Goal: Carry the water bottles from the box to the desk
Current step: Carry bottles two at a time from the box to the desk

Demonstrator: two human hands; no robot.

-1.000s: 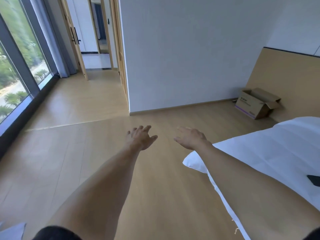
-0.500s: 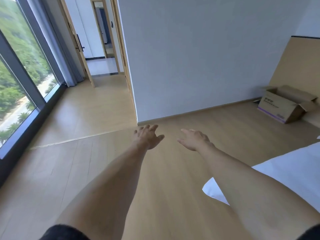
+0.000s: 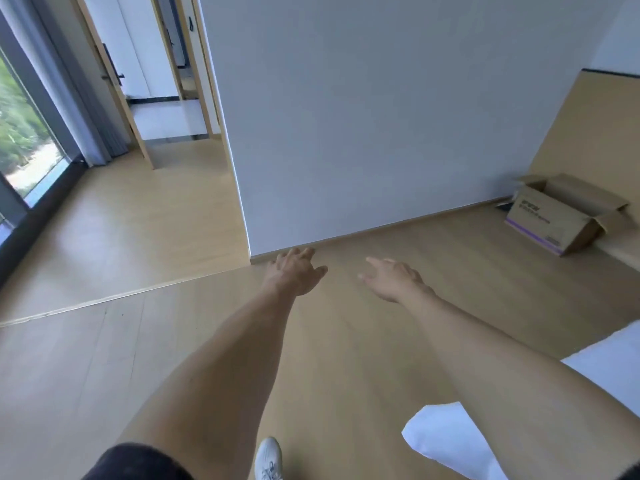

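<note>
An open cardboard box (image 3: 554,220) with a purple stripe sits on the wooden floor at the far right, against a wooden wall panel. Its flaps stand open and its inside is hidden from here. No water bottles and no desk show in this view. My left hand (image 3: 294,271) and my right hand (image 3: 394,278) are stretched out in front of me over the floor, fingers relaxed, holding nothing. Both hands are well short and left of the box.
A white bed corner (image 3: 450,441) juts in at the lower right. A grey wall (image 3: 381,116) ends in a corner (image 3: 251,256) just beyond my left hand. A doorway (image 3: 166,98) and a floor-length window (image 3: 24,143) lie to the left. My white shoe (image 3: 268,459) is below.
The view has advanced and swung. The wall corner is nearer to my hands, the bed has slid towards the lower right, and my shoe has come into view. Both hands stay empty.
</note>
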